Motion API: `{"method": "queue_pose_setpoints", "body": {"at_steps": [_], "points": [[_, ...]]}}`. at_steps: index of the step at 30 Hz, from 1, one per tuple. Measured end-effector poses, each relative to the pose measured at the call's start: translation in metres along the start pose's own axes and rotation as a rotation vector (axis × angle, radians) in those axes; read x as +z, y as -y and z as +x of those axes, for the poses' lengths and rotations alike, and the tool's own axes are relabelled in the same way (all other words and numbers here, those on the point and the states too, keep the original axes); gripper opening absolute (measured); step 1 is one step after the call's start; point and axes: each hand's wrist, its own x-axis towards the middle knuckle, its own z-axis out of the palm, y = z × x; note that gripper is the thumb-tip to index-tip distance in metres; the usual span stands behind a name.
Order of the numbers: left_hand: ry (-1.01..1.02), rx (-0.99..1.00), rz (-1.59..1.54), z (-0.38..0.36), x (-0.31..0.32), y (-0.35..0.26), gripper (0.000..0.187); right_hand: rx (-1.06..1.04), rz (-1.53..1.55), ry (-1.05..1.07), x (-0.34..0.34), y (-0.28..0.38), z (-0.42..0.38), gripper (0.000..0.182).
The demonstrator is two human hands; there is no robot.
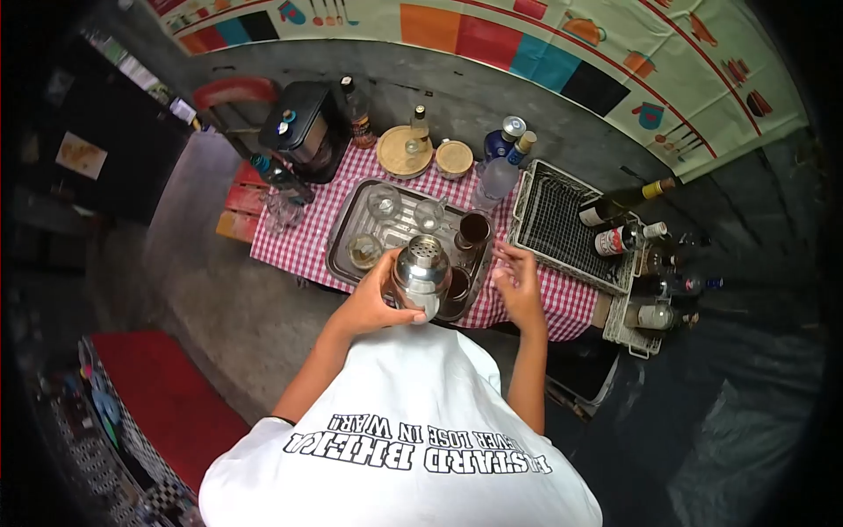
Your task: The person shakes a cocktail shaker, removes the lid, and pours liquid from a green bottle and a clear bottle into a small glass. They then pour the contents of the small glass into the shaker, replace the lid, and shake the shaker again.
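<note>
My left hand (pixel 378 297) is wrapped round a silver cocktail shaker (pixel 421 279), whose perforated strainer top faces up. Beside it, over the right edge of the tray, my right hand (pixel 518 279) is raised with its fingers apart and nothing in them. The metal tray (pixel 338 230) lies below the shaker on a red checkered cloth (pixel 290 241). On the tray stand clear glasses, among them one at the back left (pixel 384 202) and one at the front left (pixel 363 250). Two dark-filled glasses (pixel 474 230) are at the tray's right side, one partly behind the shaker.
Behind the tray are bottles (pixel 358 114), a round wooden board (pixel 404 154), a lidded jar (pixel 454 158) and a black appliance (pixel 307 132). A wire basket (pixel 562 220) with bottles stands at the right. A red seat (pixel 167 404) is at the lower left.
</note>
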Motion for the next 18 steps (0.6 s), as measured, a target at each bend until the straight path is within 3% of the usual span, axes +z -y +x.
{"method": "queue_pose_setpoints", "body": {"at_steps": [2, 4, 5, 7, 11, 13, 18], "points": [[-0.035, -0.014, 0.003, 0.001, 0.003, 0.000, 0.089, 0.217, -0.071, -0.212, -0.041, -0.061, -0.004, 0.035], [-0.106, 0.012, -0.014, 0.003, 0.005, 0.002, 0.088, 0.263, -0.289, -0.384, -0.088, -0.161, -0.008, 0.045], [-0.118, 0.039, 0.044, 0.004, 0.005, 0.001, 0.087, 0.263, -0.287, -0.371, -0.101, -0.176, -0.009, 0.045], [-0.150, 0.032, 0.078, 0.004, 0.007, 0.002, 0.086, 0.553, -0.441, -0.387, -0.118, -0.203, -0.011, 0.060], [-0.193, 0.036, 0.156, 0.004, 0.013, 0.015, 0.085, 0.513, -0.497, -0.390, -0.131, -0.252, -0.003, 0.072], [-0.190, 0.060, 0.184, 0.005, 0.013, 0.023, 0.085, 0.355, -0.568, -0.343, -0.125, -0.239, 0.000, 0.075], [-0.183, 0.044, 0.265, 0.010, 0.015, 0.029, 0.085, 0.182, -0.725, -0.283, -0.116, -0.227, 0.003, 0.067]]}}
